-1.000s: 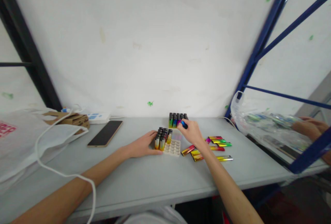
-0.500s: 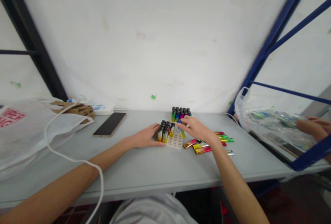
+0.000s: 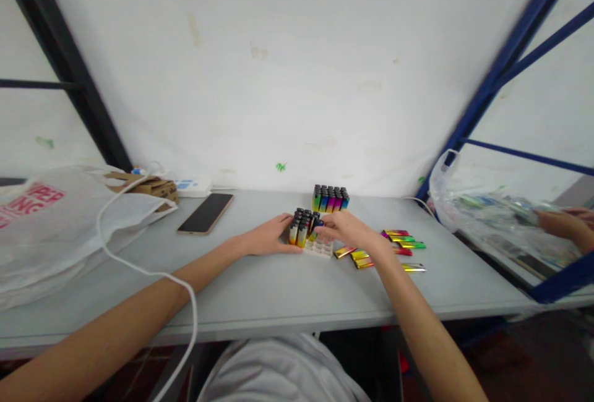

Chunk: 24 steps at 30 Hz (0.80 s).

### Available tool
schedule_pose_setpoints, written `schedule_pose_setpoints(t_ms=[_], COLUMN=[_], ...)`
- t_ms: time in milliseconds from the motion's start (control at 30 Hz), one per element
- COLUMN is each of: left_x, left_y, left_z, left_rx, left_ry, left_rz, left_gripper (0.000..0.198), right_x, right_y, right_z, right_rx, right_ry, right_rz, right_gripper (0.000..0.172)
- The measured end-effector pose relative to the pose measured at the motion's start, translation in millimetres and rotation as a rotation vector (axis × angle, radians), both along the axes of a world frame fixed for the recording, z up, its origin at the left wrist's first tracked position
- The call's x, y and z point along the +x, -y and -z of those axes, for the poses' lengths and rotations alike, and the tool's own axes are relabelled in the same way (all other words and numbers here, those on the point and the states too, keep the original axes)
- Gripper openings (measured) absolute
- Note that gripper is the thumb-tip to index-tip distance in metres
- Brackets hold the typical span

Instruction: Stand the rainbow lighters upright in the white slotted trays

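A pale tray with small compartments stands on the desk, its left part filled with upright lighters with black tops. My left hand lies against the tray's left side, thumb along the front and fingers behind, around tray and lighters. My right hand is over the tray's right part, its fingers closed on a lighter beside the standing ones; the fingers partly hide it. Right of the tray, several shiny coloured lighters lie flat, partly under my right forearm. Behind stands a full block of colourful lighters.
A phone lies at the left, near a white bag, a cardboard box and a white cable that crosses my left forearm. Blue frame bars rise at the right. Beyond them are plastic bags and another person's hand.
My right hand has moved the lighter left and down, close against the standing ones. My left hand keeps its place at the tray. The whole view has shifted slightly.
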<state>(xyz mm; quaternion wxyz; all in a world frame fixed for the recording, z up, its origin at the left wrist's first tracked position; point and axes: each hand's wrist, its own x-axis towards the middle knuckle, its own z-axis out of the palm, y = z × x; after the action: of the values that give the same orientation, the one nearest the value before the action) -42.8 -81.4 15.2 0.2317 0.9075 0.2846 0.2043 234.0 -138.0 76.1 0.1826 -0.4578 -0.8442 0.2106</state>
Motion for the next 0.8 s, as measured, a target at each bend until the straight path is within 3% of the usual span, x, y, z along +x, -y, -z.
schedule_pose_setpoints(t_ms=[133, 267, 333, 500, 567, 800], left_x=[-1, -1, -1, -2, -3, -5], left_y=[-1, -4, -5, -6, -7, -9], left_z=[1.5, 3.5, 3.3, 2.4, 3.6, 3.8], left_rx=[0.007, 0.003, -0.007, -0.027, -0.021, -0.004], left_ry=[0.002, -0.002, -0.006, -0.027, -0.029, -0.071], left_rz=[0.001, -0.004, -0.009, -0.035, -0.038, -0.039], left_gripper=[0.086, 0.087, 0.089, 0.089, 0.089, 0.092], right_x=[-11, -2, 17, 98, 132, 214], right_y=[4, 9, 13, 27, 34, 60], right_z=[3.4, -8.5, -21.4, -46.8, -42.7, 15.1], right_rx=[0.086, -0.109, -0.063, 0.304, 0.393, 0.118], right_ry=[0.125, 0.05, 0.005, 0.006, 0.001, -0.057], right_rz=[0.097, 0.07, 0.151, 0.55, 0.671, 0.519], right_gripper=[0.04, 0.037, 0.043, 0.065, 0.067, 0.038])
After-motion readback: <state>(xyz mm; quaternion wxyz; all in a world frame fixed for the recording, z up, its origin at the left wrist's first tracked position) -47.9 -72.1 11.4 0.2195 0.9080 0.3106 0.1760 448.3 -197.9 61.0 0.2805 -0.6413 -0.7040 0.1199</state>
